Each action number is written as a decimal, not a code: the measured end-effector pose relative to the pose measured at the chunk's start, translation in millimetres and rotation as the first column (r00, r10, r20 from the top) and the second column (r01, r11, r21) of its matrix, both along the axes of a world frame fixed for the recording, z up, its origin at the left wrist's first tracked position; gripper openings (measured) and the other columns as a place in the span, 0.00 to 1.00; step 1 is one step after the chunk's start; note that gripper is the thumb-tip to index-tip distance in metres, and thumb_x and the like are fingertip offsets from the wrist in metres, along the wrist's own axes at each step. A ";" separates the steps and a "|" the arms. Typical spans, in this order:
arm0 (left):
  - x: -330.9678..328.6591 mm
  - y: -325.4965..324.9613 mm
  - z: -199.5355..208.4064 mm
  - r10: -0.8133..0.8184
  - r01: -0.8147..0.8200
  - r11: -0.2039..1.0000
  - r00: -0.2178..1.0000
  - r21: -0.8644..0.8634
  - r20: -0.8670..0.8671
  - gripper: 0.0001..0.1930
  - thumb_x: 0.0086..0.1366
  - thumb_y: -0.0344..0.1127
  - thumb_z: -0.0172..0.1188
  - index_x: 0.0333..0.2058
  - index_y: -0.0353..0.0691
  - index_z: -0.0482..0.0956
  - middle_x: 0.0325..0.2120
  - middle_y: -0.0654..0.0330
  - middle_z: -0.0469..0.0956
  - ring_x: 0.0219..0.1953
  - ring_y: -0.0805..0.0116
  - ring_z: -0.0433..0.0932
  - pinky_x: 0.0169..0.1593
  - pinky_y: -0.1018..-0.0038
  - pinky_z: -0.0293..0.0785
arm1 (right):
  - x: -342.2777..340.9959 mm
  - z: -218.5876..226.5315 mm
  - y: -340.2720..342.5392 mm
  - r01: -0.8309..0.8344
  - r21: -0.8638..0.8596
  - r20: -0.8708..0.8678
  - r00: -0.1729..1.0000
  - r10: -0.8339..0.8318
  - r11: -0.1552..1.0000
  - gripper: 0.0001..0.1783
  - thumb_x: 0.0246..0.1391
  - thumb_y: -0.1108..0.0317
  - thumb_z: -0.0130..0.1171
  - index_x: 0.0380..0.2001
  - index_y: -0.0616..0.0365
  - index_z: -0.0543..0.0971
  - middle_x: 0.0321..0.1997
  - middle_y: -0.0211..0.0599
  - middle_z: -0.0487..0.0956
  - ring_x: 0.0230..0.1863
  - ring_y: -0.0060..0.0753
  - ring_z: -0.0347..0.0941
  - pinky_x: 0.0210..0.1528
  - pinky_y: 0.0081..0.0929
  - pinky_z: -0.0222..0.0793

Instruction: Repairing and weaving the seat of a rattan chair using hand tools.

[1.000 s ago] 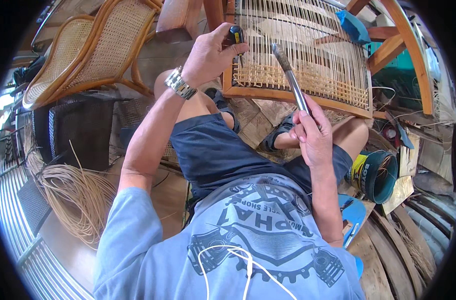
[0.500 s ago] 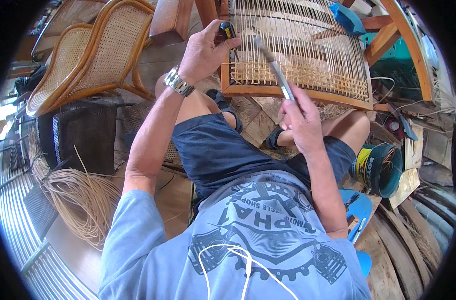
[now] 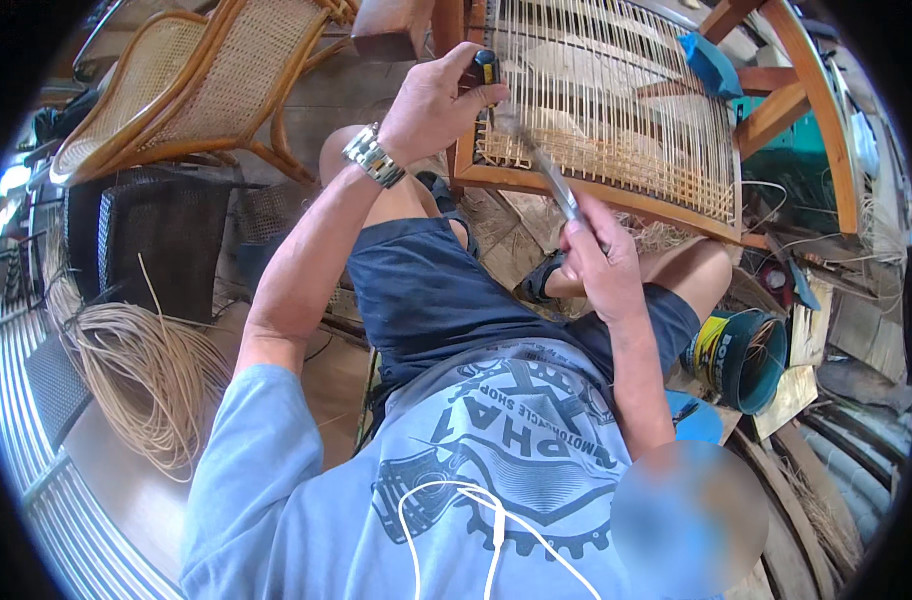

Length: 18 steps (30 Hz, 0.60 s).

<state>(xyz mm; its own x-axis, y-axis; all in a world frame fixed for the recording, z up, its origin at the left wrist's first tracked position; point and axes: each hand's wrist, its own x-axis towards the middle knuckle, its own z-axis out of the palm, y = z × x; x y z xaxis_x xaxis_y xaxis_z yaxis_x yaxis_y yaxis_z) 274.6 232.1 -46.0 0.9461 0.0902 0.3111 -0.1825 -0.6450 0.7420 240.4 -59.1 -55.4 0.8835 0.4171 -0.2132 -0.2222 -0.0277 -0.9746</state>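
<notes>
My left hand (image 3: 436, 105) grips the black-and-yellow handle of a screwdriver (image 3: 487, 68), held upright with its shaft pointing down at the left end of a seat's woven band. My right hand (image 3: 604, 262) is closed round a grey metal bar-like tool (image 3: 556, 182). The tool's far end is smeared by motion and lies close beside the screwdriver; I cannot tell whether they touch. Below both tools is a wooden seat frame (image 3: 616, 208) strung with pale cane strands (image 3: 586, 55). Cross-woven cane fills a band along its near edge.
A blue cloth-like piece (image 3: 711, 65) hangs at the frame's right. Left of me stand a cane-backed chair (image 3: 211, 85), a dark woven piece (image 3: 166, 245) and a coil of cane (image 3: 156, 375). To the right are a dark green bucket (image 3: 756, 365) and wood planks (image 3: 806, 490).
My view has shifted slightly. The far end of the metal tool has come lower and nearer to the screwdriver. Both hands keep their grips.
</notes>
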 end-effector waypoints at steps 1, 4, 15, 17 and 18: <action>-3.2 3.9 0.2 0.012 -0.012 1.000 1.000 -0.002 0.004 0.15 0.68 0.38 0.69 0.49 0.40 0.79 0.38 0.64 0.87 0.38 0.78 0.83 0.43 0.75 0.79 | 0.9 0.9 -2.7 -0.071 0.030 -0.038 0.997 0.072 0.997 0.25 0.70 0.72 0.51 0.68 0.61 0.68 0.34 0.28 0.73 0.24 0.11 0.64 0.23 0.14 0.63; -13.0 10.1 1.0 0.026 -0.017 0.989 0.998 -0.148 0.059 0.15 0.68 0.39 0.68 0.49 0.41 0.78 0.37 0.61 0.86 0.38 0.76 0.83 0.43 0.75 0.79 | -2.2 4.0 -5.8 -0.052 0.071 -0.111 0.992 0.060 0.996 0.25 0.70 0.73 0.50 0.68 0.61 0.69 0.32 0.28 0.73 0.22 0.10 0.62 0.23 0.13 0.61; -26.1 6.1 -11.6 0.042 -0.041 0.992 0.999 -0.123 0.007 0.13 0.69 0.37 0.67 0.48 0.41 0.78 0.36 0.61 0.86 0.39 0.74 0.84 0.44 0.74 0.79 | -19.3 9.8 -10.4 -0.103 0.036 -0.093 0.990 0.106 0.994 0.26 0.70 0.75 0.50 0.70 0.64 0.66 0.33 0.30 0.74 0.23 0.12 0.63 0.24 0.14 0.62; -33.3 3.3 -9.5 0.036 -0.025 0.975 0.998 -0.220 0.045 0.13 0.69 0.37 0.67 0.48 0.41 0.77 0.37 0.62 0.86 0.39 0.73 0.84 0.45 0.74 0.80 | -22.1 8.0 -15.2 -0.052 0.080 -0.102 0.993 0.060 0.995 0.26 0.70 0.75 0.50 0.70 0.63 0.66 0.33 0.30 0.74 0.22 0.11 0.63 0.24 0.14 0.62; -34.3 1.9 -9.7 0.039 -0.028 0.975 0.998 -0.221 0.046 0.13 0.69 0.37 0.67 0.48 0.41 0.77 0.37 0.62 0.86 0.39 0.73 0.84 0.45 0.74 0.80 | -22.0 6.9 -17.7 0.004 0.125 -0.113 0.994 0.010 0.992 0.26 0.70 0.75 0.49 0.70 0.62 0.66 0.33 0.30 0.74 0.22 0.11 0.63 0.24 0.14 0.62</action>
